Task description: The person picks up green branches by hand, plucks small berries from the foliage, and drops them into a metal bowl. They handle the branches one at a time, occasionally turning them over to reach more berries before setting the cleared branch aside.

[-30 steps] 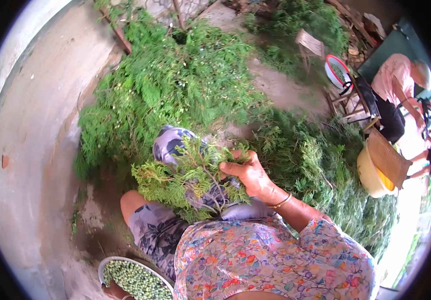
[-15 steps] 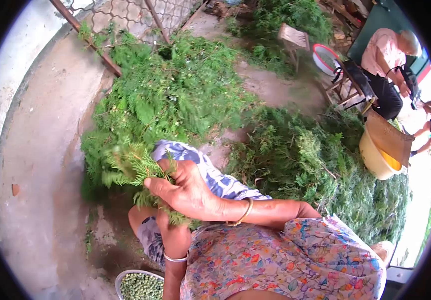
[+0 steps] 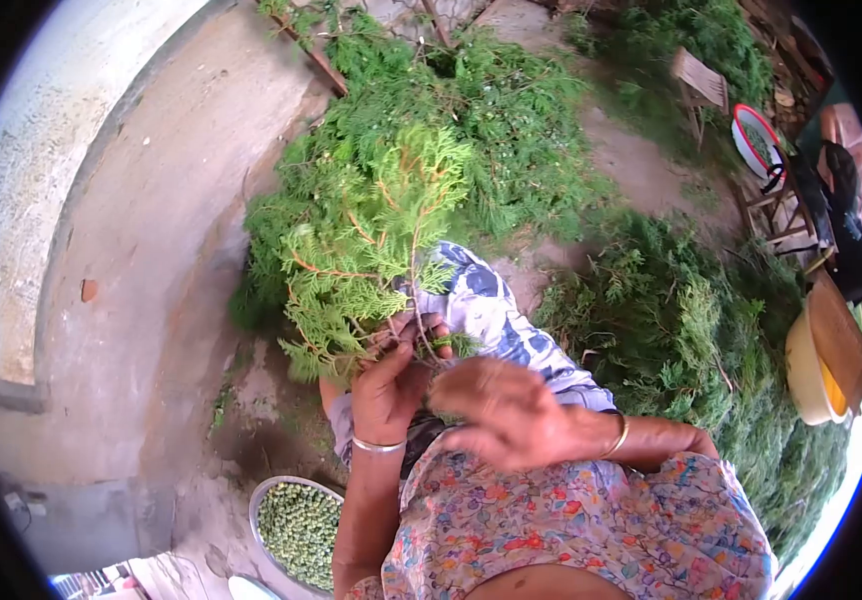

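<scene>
My left hand (image 3: 389,395), with a silver bangle at the wrist, pinches the lower stems of a leafy arborvitae branch (image 3: 376,265). The branch fans upward from the fingers, its flat green sprays on reddish-brown twigs. Close beside it, my right hand (image 3: 499,412), wearing a gold bangle, is smeared by motion; whether its fingers hold anything does not show. Both hands are over my lap, above patterned blue-and-white trousers (image 3: 521,325). Below left of them on the ground stands a basin (image 3: 254,515) of small green cones (image 3: 296,530).
Cut greenery (image 3: 511,130) lies heaped ahead, with another pile (image 3: 671,340) to my right. Farther right are a cream tub (image 3: 806,365), a red-rimmed basin (image 3: 751,140), a wooden stool (image 3: 701,80) and a partly visible person (image 3: 856,150). Concrete floor (image 3: 151,250) runs along the left.
The view has shifted, so the surroundings appear farther right. The branch now rises upright from my left hand. My right hand, earlier closed around greenery in front, has moved back to the right.
</scene>
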A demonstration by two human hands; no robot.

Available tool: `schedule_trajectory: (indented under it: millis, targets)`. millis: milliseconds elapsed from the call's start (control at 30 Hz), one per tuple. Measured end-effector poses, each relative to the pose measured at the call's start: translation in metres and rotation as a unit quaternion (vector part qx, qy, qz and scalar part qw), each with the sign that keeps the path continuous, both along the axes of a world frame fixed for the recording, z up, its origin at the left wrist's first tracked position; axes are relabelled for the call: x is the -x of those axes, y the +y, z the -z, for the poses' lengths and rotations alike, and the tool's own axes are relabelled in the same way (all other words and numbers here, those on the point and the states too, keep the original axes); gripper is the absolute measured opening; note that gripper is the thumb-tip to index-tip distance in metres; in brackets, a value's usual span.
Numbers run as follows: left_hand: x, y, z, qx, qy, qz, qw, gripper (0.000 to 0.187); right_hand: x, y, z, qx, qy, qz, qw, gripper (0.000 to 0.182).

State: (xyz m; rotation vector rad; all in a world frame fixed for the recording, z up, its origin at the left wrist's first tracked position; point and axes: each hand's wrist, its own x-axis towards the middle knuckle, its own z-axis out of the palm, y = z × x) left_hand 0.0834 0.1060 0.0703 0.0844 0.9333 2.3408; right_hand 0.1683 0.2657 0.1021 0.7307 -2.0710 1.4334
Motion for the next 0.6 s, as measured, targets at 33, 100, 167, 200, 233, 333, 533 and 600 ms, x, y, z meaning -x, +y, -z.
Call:
schedule_trajectory:
  millis: [33, 100, 167, 200, 233, 333, 533, 600]
  targets:
    - [0.001, 0.001, 0.003, -0.022, -0.005, -0.004, 1.000, 0.043, 0.002, 0.010, 0.000, 0.000, -0.071, 0.037, 0.997, 0.038]
    - [0.002, 0.004, 0.003, -0.045, 0.017, 0.007, 0.999, 0.046, 0.006, 0.027, -0.005, 0.004, -0.164, 0.119, 0.979, 0.034]
    - [-0.002, 0.009, -0.007, -0.051, 0.005, 0.015, 0.999, 0.049, 0.013, 0.033, 0.000, 0.059, -0.232, 0.124, 0.963, 0.029]
    - [-0.006, 0.013, -0.015, -0.052, -0.015, -0.011, 0.998, 0.050, 0.014, 0.033, -0.001, 0.108, -0.287, 0.110, 0.945, 0.027]
    - [-0.008, 0.022, -0.018, -0.058, -0.039, -0.026, 0.997, 0.052, 0.015, 0.030, 0.000, 0.113, -0.272, 0.108, 0.949, 0.027]
    - [-0.013, 0.031, -0.014, -0.047, -0.027, 0.004, 0.998, 0.051, 0.013, 0.025, 0.006, 0.120, -0.257, 0.092, 0.955, 0.023]
    - [-0.008, 0.048, -0.012, 0.026, 0.078, 0.072, 0.994, 0.033, 0.006, 0.036, 0.003, 0.224, -0.323, 0.059, 0.918, 0.017]
    - [-0.007, 0.054, -0.014, 0.031, 0.063, 0.106, 0.992, 0.031, 0.004, 0.047, 0.008, 0.461, -0.367, 0.105, 0.801, 0.019]
